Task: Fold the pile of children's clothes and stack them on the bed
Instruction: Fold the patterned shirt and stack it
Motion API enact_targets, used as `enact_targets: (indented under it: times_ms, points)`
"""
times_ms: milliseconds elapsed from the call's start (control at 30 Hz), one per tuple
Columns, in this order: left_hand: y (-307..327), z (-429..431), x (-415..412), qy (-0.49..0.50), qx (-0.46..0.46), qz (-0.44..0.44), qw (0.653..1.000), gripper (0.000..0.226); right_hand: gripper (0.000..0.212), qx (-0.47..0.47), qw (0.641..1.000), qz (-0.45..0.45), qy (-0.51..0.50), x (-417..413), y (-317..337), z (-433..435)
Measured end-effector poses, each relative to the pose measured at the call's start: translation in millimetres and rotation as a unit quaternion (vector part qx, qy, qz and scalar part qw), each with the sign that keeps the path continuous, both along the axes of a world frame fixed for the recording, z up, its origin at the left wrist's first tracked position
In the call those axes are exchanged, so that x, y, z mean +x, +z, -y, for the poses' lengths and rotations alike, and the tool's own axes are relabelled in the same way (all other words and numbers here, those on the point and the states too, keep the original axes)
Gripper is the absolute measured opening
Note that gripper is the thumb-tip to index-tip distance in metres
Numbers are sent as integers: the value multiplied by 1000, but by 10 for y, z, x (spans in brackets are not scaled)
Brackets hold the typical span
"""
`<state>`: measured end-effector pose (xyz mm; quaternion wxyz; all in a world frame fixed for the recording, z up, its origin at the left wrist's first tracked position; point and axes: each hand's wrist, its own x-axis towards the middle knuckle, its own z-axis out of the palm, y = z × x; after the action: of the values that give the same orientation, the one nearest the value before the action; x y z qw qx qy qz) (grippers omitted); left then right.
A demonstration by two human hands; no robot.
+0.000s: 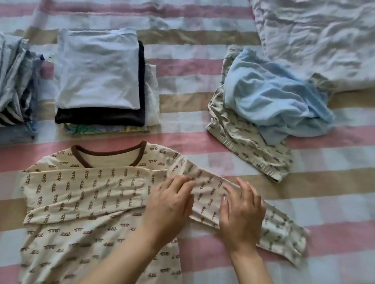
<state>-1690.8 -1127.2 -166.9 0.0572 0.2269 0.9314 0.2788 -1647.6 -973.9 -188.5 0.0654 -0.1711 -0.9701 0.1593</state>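
On the bed (339, 209), soft plaid of pink, beige and pale blue: 1 cream shirt (83, 199), brown squiggle print, brown collar, lying flat at the near edge, 1 sleeve folded across the chest. Left hand (169, 201) and right hand (241, 213) lie flat on the other sleeve (283, 240), fingers straight, gripping nothing. Behind: left stack (5, 84); middle stack (99, 78), white over black. Right: 1 crumpled blue garment (275, 98) on print trousers (248, 145). Far right: 1 wrinkled white quilt (339, 30).

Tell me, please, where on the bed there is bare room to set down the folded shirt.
Bare sheet shows between the middle stack and the loose pile, beyond the stacks, and right of the shirt sleeve. It is crowded at the left stack, close beside the middle one.
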Motion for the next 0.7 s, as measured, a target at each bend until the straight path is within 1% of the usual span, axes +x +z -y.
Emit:
enact_targets:
  times_ms: [67, 167, 267, 367, 500, 567, 600, 667, 700]
  points:
    - [17, -355, 37, -37, 1, 0, 999, 32, 39, 10, 999, 6, -38, 136, 4, -326]
    - [-20, -807, 135, -65, -2, 11, 998, 29, 31, 10, 996, 9, -89, 319, -38, -724]
    - [-131, -1223, 274, -82, 13, 38, 996, 24, 26, 10, 987, 46, -153, 518, -116, -1064]
    - [-249, -1511, 414, -86, 21, 78, 993, 26, 26, 3, 974, 77, -215, 695, -175, -1250]
    - [-294, -1716, 533, -63, 84, 112, 988, 23, 23, -6, 968, 55, -245, 851, -159, -1324]
    - [-272, -1762, 561, -60, 123, 157, 978, 22, 21, -59, 970, 25, -234, 880, -108, -1324]
    - [-242, -1768, 570, -61, 147, 180, 971, 19, 21, -117, 966, -3, -231, 876, -67, -1306]
    - [-145, -1763, 583, -47, 202, 229, 951, 11, 26, -262, 933, -56, -240, 833, 62, -1219]
    - [-68, -1740, 577, -34, 233, 267, 935, 12, 27, -316, 914, -77, -243, 788, 146, -1144]
